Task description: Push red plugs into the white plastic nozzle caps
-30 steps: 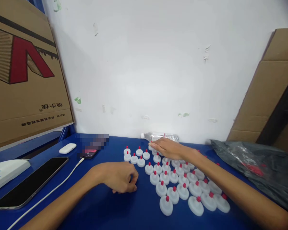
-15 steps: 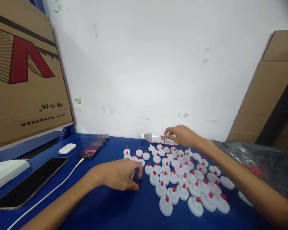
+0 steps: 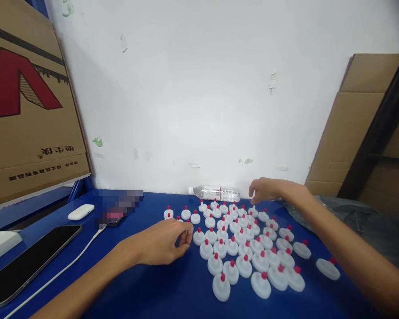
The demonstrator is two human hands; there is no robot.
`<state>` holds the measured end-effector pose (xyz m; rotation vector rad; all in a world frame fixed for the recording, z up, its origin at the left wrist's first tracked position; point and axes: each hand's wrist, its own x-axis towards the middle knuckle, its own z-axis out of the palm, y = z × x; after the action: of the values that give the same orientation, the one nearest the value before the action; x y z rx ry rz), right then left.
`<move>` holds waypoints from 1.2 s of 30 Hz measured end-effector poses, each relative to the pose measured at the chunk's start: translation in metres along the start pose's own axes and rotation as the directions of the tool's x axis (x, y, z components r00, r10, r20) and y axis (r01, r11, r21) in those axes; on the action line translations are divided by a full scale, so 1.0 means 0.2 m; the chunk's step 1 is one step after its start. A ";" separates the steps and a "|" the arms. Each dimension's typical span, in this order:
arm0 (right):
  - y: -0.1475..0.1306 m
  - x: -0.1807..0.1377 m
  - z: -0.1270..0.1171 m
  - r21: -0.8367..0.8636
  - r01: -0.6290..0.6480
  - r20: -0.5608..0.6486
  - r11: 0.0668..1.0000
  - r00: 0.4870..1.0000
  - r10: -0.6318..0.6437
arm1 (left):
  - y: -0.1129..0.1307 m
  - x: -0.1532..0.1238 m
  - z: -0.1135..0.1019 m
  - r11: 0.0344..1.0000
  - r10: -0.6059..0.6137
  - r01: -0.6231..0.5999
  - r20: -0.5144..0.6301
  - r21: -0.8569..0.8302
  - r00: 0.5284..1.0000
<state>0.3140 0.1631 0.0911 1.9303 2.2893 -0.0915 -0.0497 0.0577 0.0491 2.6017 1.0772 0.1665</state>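
My left hand (image 3: 166, 243) hovers low over the blue table, left of the white round plastic caps (image 3: 232, 246) with small red tips. Its thumb and forefinger are pinched together; whatever is between them is hidden. At the back, my right hand (image 3: 269, 189) reaches down with curled fingers, just above a white cap (image 3: 252, 212) whose spout shows no red tip. Whether anything is in those fingers is too small to see. A clear plastic bottle (image 3: 215, 193) lies on its side against the wall, left of my right hand.
On the left are a black phone (image 3: 33, 261), a white cable (image 3: 61, 270), a white earphone case (image 3: 81, 212) and another phone (image 3: 115, 219). A large cardboard box (image 3: 33, 133) stands beyond them. Dark plastic sheeting (image 3: 362, 235) covers the right side, near upright cardboard (image 3: 352, 133).
My right hand has moved right, from the bottle to above the untipped cap. The red piece seen at my left fingertips is now hidden. The view has shifted slightly right.
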 end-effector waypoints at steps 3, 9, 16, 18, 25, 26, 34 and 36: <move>0.03 0.05 0.07 0.013 -0.050 0.049 0.999 0.998 0.050 | 0.01 0.01 0.00 1.000 0.005 -0.006 -0.092 -0.012 0.996; 0.03 0.07 0.16 0.093 -0.014 0.257 0.996 0.966 -0.010 | 0.00 0.04 0.02 0.997 0.075 -0.077 -0.246 0.003 0.966; 0.02 0.06 0.16 0.096 0.004 0.256 0.995 0.966 -0.028 | -0.01 0.04 0.02 0.987 0.089 -0.040 -0.321 0.154 0.943; 0.02 0.04 0.13 0.097 0.023 0.191 0.995 0.981 -0.041 | -0.01 0.05 0.03 0.982 0.089 -0.028 -0.327 0.185 0.941; -0.09 -0.06 -0.07 0.051 0.203 -0.183 0.978 0.965 -0.190 | -0.05 0.06 0.06 0.990 0.041 0.028 -0.462 0.141 0.886; -0.13 -0.09 -0.10 0.038 0.237 -0.219 0.971 0.950 -0.223 | -0.05 0.06 0.06 0.992 0.029 0.033 -0.489 0.119 0.872; -0.54 -0.33 -0.15 -0.040 0.535 -0.400 0.844 0.766 -0.504 | -0.01 0.06 0.04 0.966 -0.060 -0.124 -0.666 -0.226 0.744; -0.62 -0.35 -0.13 -0.094 0.580 -0.393 0.809 0.725 -0.566 | 0.00 0.06 0.04 0.926 -0.130 -0.150 -0.664 -0.346 0.736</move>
<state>0.2019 0.0765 0.1218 1.2484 3.1127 0.2300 -0.0387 0.0644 0.0409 2.2009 1.0873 1.2893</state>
